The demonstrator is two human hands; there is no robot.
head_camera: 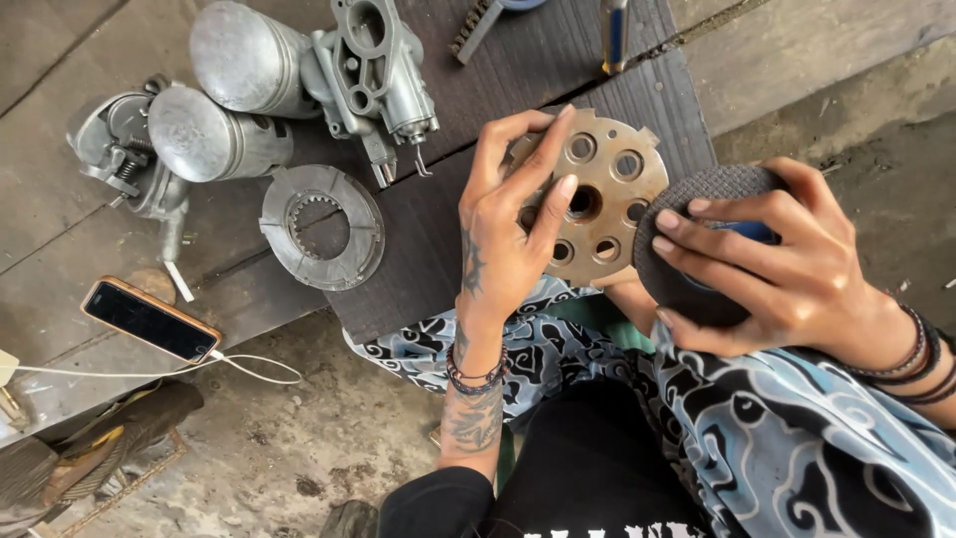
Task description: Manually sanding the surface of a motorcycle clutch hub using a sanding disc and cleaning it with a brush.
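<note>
Worn grey wooden planks [797,50] form the work surface, with a darker ridged mat [438,229] laid across them and rough concrete floor nearer the person. Over the near right edge of the mat, the left hand [503,234] holds a round rusty-brown metal plate with a ring of holes [607,189], its fingers spread around the rim and one fingertip near the centre hole. Just right of it, the right hand [777,264] grips a dark grey round abrasive pad [687,244], fingers curled over its face, the pad touching the plate's right edge. Below both lies a blue, black and white patterned cloth [757,418] over the person's lap. Far left on the planks sit two dull silver metal cylinders [224,100], a grey cast engine part [383,75] and a flat grey toothed ring [322,226]. Near left lies a black smartphone in an orange case [149,319] with a white cable [239,364].
</note>
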